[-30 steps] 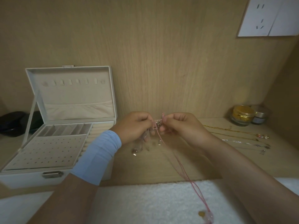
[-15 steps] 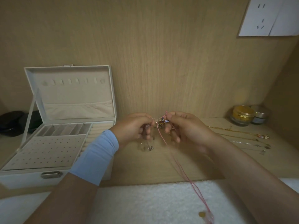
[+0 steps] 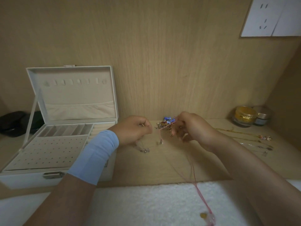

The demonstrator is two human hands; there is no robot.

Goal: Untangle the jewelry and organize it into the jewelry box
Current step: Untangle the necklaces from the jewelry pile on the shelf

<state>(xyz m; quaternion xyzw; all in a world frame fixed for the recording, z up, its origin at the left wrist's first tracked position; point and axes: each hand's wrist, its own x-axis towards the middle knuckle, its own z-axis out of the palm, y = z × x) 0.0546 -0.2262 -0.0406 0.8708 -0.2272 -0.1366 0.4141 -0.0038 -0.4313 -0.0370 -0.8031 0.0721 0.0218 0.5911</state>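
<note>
A wood-panelled alcove is backing a pale table (image 3: pixel 162 168), with a white towel (image 3: pixel 146 206) lying along its near edge. The jewelry box (image 3: pixel 53 175) is standing open at the left edge, its compartments showing nothing inside. At the table's middle the right hand (image 3: pixel 193 129) is pinching the beaded tangle (image 3: pixel 166 123) in curled fingers, a pink cord (image 3: pixel 202 198) trailing to the towel. The left hand (image 3: pixel 133 129) is curling its fingers round what seems a thin chain (image 3: pixel 145 150). Straightened chains (image 3: pixel 254 141) are lying toward the right edge, so untangling is looking partway done and boxing not yet begun.
</note>
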